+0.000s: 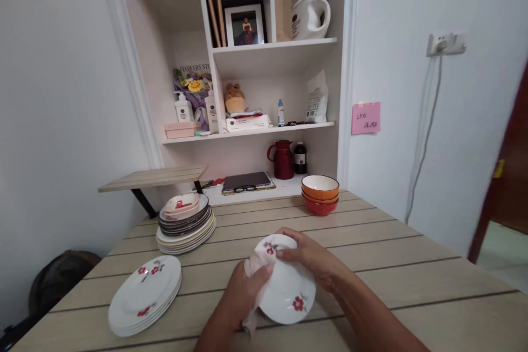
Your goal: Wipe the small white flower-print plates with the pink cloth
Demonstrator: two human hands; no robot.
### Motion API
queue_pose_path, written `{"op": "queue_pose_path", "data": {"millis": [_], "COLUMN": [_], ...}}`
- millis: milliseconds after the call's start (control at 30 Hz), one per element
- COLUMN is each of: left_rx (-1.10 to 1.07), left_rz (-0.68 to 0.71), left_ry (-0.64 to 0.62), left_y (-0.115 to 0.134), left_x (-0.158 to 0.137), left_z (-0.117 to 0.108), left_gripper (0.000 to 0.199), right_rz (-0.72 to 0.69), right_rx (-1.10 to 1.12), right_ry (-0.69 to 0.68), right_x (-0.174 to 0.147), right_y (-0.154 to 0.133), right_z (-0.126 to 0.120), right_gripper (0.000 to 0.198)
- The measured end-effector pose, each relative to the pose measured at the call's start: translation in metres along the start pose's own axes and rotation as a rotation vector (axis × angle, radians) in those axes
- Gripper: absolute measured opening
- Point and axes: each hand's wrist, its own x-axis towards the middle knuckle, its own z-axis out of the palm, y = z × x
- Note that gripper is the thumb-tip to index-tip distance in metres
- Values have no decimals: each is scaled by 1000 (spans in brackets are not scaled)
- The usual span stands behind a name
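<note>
Tilted above the table, a white plate with red flowers point(284, 294) is between my two hands. My right hand point(307, 256) grips its upper right rim, thumb on the face and fingers behind. On the left edge, my left hand point(249, 289) presses a pale pink cloth point(256, 264) against the plate; its thumb lies on the front and the other fingers are hidden. Left of my hands lies a stack of matching flowered plates point(144, 297). Behind it stands a taller pile of plates point(187, 231), topped by small pink-rimmed dishes point(181, 204).
Orange and red bowls point(320, 195) are stacked at the table's far right. A small raised wooden shelf point(152, 179) stands at the back left. Beyond the table, a shelf unit holds a dark red jug point(282, 159), a dark bottle point(300, 158) and a laptop-like dark slab point(246, 180).
</note>
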Motion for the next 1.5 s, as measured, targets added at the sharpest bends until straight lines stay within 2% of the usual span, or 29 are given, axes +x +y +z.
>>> {"op": "queue_pose_path", "data": {"millis": [167,300,567,667,833,967,1033,1100,1200,1300,1500], "left_rx": [-107,-177,-274,-274,-207,-106,-53,0,15,-55,-91], "left_rz": [12,-6,29,38,57,21,-6,-17,-13,-6,-16], "left_ry": [192,289,220,231,290,114,16,-23,-4,40,216], "left_y": [7,11,7,5,10,18,18,15,10,8,6], "left_x": [3,5,5,4,1,-5,-7,-6,-3,-1,7], "left_z": [-2,-3,4,4,1,-5,-7,-9,-10,-9,-10], "left_gripper": [58,59,56,55,55,48,43,40,38,42,54], "right_rz": [-116,-130,-216,-214,-88,-75,-39,6,-1,-67,-168], "right_rx": [133,270,406,411,274,34,-2,-12,-29,-27,60], "right_ry": [144,221,315,314,206,72,10,-21,26,97,192], "right_x": [11,19,20,22,21,10,4,2,3,7,15], "right_y": [19,35,37,41,34,15,10,10,15,22,32], "right_z": [13,23,26,26,13,-2,-3,0,8,15,21], "right_gripper": [32,38,41,42,48,39,37,39,37,33,34]}}
